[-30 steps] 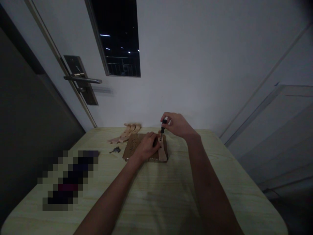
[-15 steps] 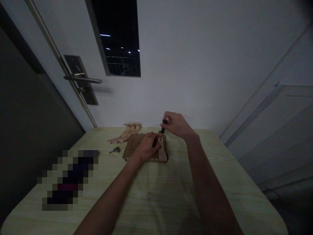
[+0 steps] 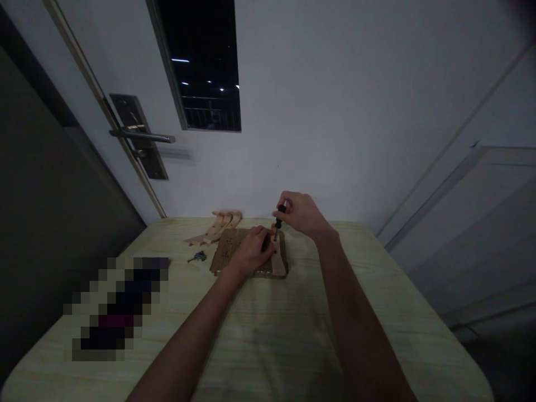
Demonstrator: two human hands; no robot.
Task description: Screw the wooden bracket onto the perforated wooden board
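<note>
My right hand (image 3: 304,212) is closed around the black handle of a screwdriver (image 3: 281,209), which stands nearly upright. Its shaft meets the upper part of a pale, curved wooden piece (image 3: 278,264) lying along the right side of a brown board (image 3: 228,245). Across the board rests my left hand (image 3: 253,250), its thumb and fingers closed on the wooden piece just beside the screwdriver tip. Whatever sits under the tip is too small to make out. Left of the board lies a little heap of dark screws (image 3: 200,256).
Several more curved wooden pieces (image 3: 218,226) lie behind the board's left corner. A pixelated dark object (image 3: 129,296) is on the left of the pale wood-grain table (image 3: 268,346). At the table's far edge stands a white door with a metal handle (image 3: 144,135).
My right wrist and forearm have shifted slightly left, and the fingers have turned a little on the screwdriver handle. My left hand, the board and the wooden pieces stay put.
</note>
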